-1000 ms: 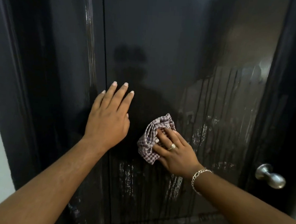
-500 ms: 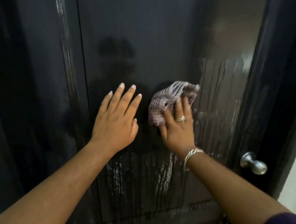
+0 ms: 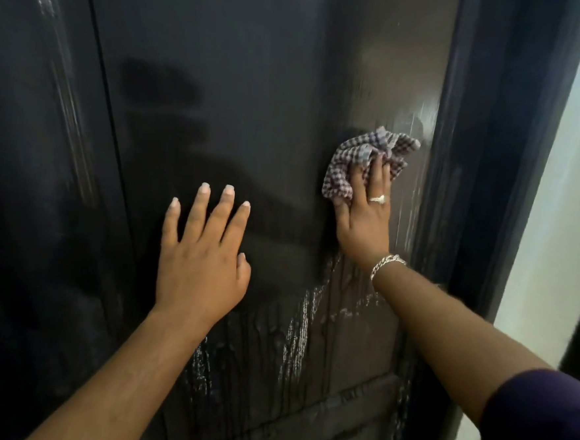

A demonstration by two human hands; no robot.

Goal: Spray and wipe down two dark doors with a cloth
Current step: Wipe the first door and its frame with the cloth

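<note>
One soft, bunched checked cloth (image 3: 361, 163), right of centre: your right hand (image 3: 365, 221) presses it flat-fingered; left hand (image 3: 201, 265) rests splayed on the wet dark door (image 3: 274, 81).

hands: two, left hand (image 3: 200, 265), right hand (image 3: 363, 225)
cloth (image 3: 361, 163): one
door (image 3: 274, 81): one
ring (image 3: 376, 199): one
bracelet (image 3: 387, 262): one

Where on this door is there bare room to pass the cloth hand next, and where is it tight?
Free: the broad dark panel of the door above both hands, and the streaked stretch below the right hand down to the lower rail. Tight: the cloth already sits close to the door frame, and the left hand lies flat on the door, blocking a leftward sweep.
</note>
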